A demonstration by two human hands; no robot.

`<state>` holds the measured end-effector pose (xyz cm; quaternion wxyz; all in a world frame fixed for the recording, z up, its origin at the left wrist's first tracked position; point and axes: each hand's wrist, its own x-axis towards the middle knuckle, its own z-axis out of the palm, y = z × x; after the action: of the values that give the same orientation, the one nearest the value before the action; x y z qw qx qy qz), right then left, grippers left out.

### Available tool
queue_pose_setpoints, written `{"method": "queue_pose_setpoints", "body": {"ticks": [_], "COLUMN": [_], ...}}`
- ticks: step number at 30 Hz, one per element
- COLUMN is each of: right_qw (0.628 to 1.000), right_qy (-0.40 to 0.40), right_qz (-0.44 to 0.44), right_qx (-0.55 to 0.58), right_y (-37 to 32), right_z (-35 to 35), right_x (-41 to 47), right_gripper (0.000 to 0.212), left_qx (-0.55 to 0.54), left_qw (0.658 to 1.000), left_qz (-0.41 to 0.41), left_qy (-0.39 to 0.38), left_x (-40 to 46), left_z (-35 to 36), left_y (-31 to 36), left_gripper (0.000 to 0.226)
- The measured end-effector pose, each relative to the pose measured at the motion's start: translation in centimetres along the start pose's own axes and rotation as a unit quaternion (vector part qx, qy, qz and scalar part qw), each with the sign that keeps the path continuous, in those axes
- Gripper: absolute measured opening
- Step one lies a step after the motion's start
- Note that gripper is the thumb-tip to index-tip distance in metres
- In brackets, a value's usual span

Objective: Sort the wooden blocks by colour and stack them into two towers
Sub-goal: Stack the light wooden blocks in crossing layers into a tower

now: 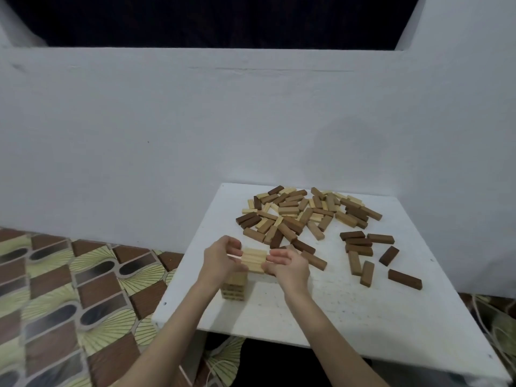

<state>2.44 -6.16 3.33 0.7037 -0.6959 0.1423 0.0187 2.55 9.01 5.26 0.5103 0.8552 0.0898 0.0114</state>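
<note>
A white table (349, 311) is covered with a big pile of mixed blocks (301, 210), some dark blocks (371, 255) beside it, and a light tower (235, 286).

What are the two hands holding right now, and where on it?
A row of light blocks, held over the light tower: the left hand grips its left end, the right hand its right end.

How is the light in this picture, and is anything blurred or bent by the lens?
Head view: soft, dim, even light, no glare; a faint shadow on the wall; the wide lens bends the table edges; left hand and right hand look slightly soft around the light tower.
</note>
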Motion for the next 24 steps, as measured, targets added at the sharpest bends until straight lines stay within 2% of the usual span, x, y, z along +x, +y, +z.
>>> {"method": "queue_pose_setpoints", "body": {"ticks": [3,12,24], "right_qw": [1.0,0.999,0.999], "right_qy": [-0.009,-0.018,-0.014], "right_qz": [0.011,0.025,0.024], "right_qx": [0.003,-0.017,-0.03], "right_y": [0.2,1.4,1.8], "right_z": [1.2,3.6,4.1], "right_x": [-0.5,-1.4,-1.7], "right_gripper": [0.033,0.032,0.03], "left_qx": [-0.004,0.011,0.012], "left_qw": [1.0,0.998,0.998], "left_qz": [-0.01,-0.062,-0.064], "left_qy": [-0.006,-0.024,-0.025], "left_x": [-0.3,-0.5,-0.2], "left_z": [-1.3,-3.5,-3.6], "left_y": [-0.5,-2.4,-3.5], "left_gripper": [0.045,0.051,0.051]}}
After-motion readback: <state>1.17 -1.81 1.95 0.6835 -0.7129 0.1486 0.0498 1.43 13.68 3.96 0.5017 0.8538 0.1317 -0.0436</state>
